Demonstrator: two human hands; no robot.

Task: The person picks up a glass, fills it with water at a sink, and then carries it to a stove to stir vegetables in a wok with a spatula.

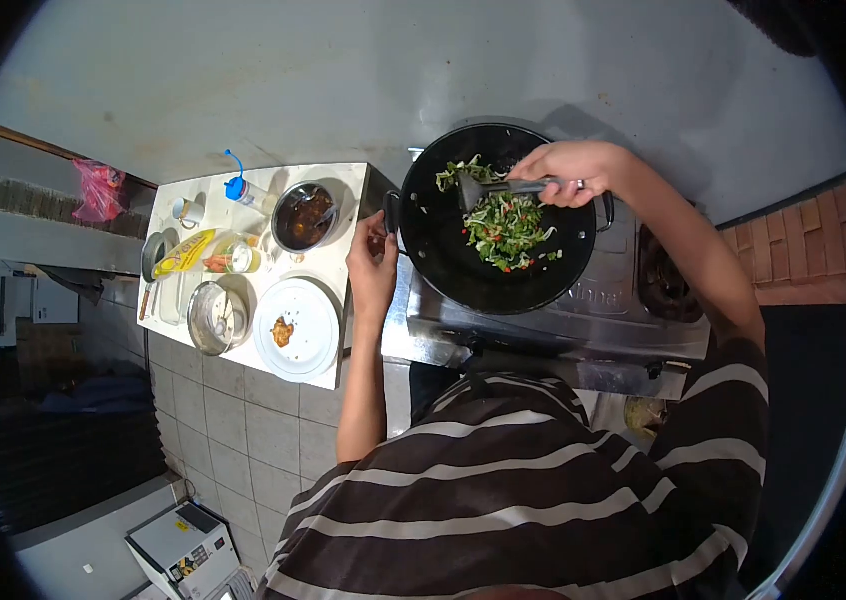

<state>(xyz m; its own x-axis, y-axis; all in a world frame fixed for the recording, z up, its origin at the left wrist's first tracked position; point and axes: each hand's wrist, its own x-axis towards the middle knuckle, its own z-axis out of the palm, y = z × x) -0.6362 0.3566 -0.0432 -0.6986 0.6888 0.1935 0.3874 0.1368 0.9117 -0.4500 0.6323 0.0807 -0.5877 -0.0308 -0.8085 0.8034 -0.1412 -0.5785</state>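
A black wok sits on the stove, with chopped green vegetables and small red pieces inside it. My right hand is closed around the handle of a dark spatula, whose blade rests among the vegetables on the wok's left side. At the wok's left edge, my left hand grips the black side handle. Steam or haze is not clearly visible, and part of the far vegetables lies behind the spatula.
Left of the stove, a white table bears a white plate with a brown food piece, a pot of dark sauce, a metal bowl, a yellow packet and a blue-capped bottle. A second burner is at right.
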